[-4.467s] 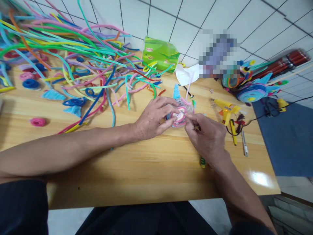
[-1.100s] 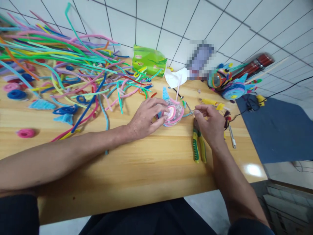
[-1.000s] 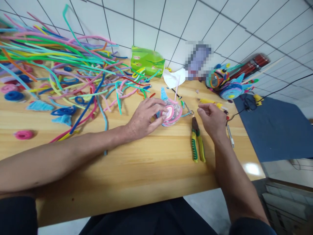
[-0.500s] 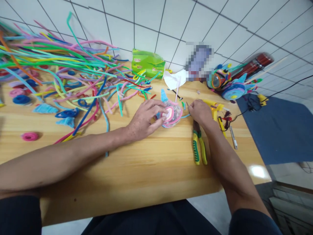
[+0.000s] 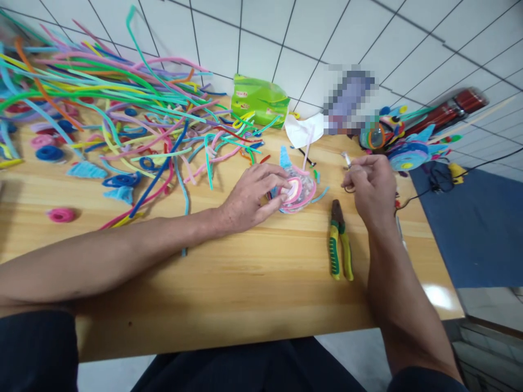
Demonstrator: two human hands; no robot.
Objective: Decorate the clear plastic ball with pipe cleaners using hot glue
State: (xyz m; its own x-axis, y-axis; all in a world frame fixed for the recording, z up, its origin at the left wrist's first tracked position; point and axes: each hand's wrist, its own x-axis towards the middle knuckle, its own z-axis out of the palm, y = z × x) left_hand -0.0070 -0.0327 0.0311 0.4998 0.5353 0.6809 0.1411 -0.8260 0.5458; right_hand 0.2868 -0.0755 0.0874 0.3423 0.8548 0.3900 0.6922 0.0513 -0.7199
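Note:
My left hand (image 5: 257,196) rests over a clear, round craft piece (image 5: 300,201) trimmed with pink and blue pipe cleaner. Its thumb and fingertips hold the left part against the table, by the pink-and-cream swirl. A blue point and a pale pink stem rise from the piece. To the right, my right hand (image 5: 371,188) is closed in a pinch above the table. A thin dark loop shows at its fingertips; what it holds cannot be made out. A small white-and-silver item (image 5: 346,159) lies just beyond those fingers. Pliers (image 5: 340,239) with green-and-yellow handles lie between my forearms.
Many pipe cleaners (image 5: 122,103) cover the table's left side, with coiled pieces such as a pink coil (image 5: 62,214). At the back are a green packet (image 5: 259,102) and a white paper (image 5: 304,130). A red flask (image 5: 461,106) and finished pipe-cleaner crafts (image 5: 412,155) stand far right.
My right hand has moved right and up, away from the craft piece and pliers, and now covers the yellow tool. My left hand stays on the piece. The view has shifted slightly.

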